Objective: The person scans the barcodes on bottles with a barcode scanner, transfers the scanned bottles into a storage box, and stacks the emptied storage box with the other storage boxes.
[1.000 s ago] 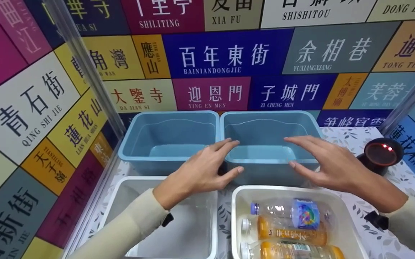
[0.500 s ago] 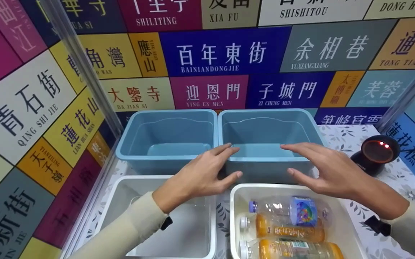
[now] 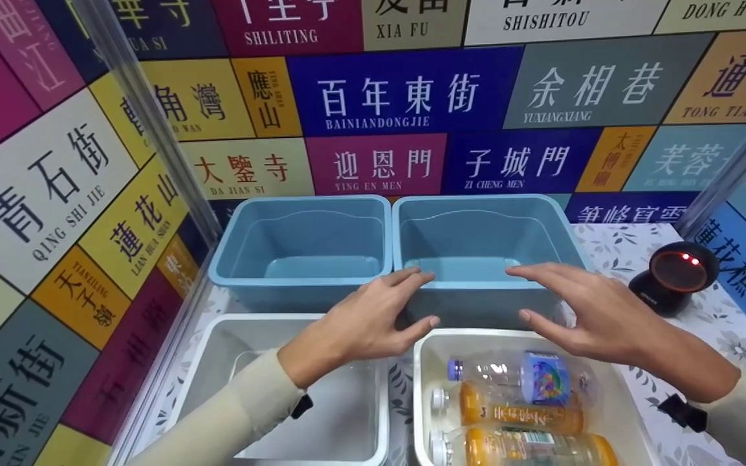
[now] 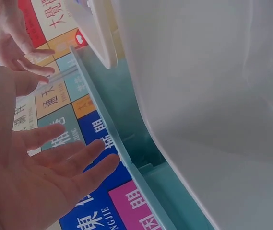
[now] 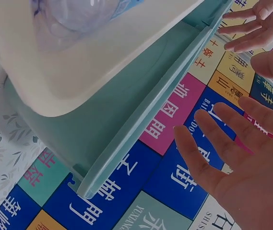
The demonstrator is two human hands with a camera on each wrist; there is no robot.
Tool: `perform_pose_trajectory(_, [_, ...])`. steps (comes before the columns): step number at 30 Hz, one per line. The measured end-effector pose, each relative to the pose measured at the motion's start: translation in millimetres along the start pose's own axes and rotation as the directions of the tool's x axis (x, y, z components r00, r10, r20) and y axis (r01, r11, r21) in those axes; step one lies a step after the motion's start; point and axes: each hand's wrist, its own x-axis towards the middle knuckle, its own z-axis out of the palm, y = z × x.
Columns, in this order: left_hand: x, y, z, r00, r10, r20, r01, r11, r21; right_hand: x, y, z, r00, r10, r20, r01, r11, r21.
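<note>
My left hand hovers palm inward with fingers extended and thumb apart, holding nothing. It is near the front rim of the right blue bin. Facing it, my right hand is held the same way, its fingers spread in the right wrist view. Below the right hand, a white bin holds bottles lying on their sides. One is a clear bottle with a purple cap and a colourful label. Two orange-labelled bottles, an upper one and a lower one, have white caps.
Left of the bottles stands another white bin, under my left forearm. A second blue bin sits beside the right one at the back. A black scanner with red lights stands on the patterned tabletop. Printed panels enclose the space.
Both hands have lowered very slightly in the head view, keeping their spread pose. The head view has shifted a little. The bins and bottles stay in place.
</note>
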Motion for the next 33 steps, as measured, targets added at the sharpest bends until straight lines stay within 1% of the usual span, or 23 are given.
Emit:
perform_pose_trajectory(4, [-2.5, 0.3, 2.1, 1.000, 0.001, 0.004, -0.001, 1.000, -0.017, -2.9, -0.7, 0.6, 1.000, 0.010, 0.011, -0.010, 1.000, -0.001])
perform_pose_trajectory(11, [-4.7, 1.7, 8.7, 0.999, 0.036, 0.014, -0.035, 0.998, -0.052, -9.2, -0.4, 5.4, 1.000, -0.023, -0.014, 0.023, 0.999, -0.035])
perform_pose_trajectory(14, [-5.2, 2.8, 10.6, 0.999, 0.041, 0.016, -0.040, 0.997, -0.061, -10.8, -0.1, 6.3, 0.999, -0.038, -0.025, 0.037, 0.999, -0.039])
perform_pose_trajectory(21, [-6.7, 3.1, 15.2, 0.998, 0.058, 0.028, -0.056, 0.996, -0.076, -15.0, -1.9, 7.3, 1.000, -0.016, 0.010, 0.016, 1.000, -0.016])
perform_pose_trajectory(30, [-6.1, 3.9, 22.7, 0.995, 0.088, 0.049, -0.082, 0.989, -0.121, -19.1, -1.2, 9.9, 0.998, -0.070, 0.012, 0.070, 0.997, -0.023])
perform_pose_trajectory(33, [-6.3, 4.5, 24.0, 0.995, 0.078, 0.066, -0.068, 0.988, -0.142, -19.0, -1.7, 8.2, 0.997, -0.068, 0.022, 0.068, 0.997, -0.025])
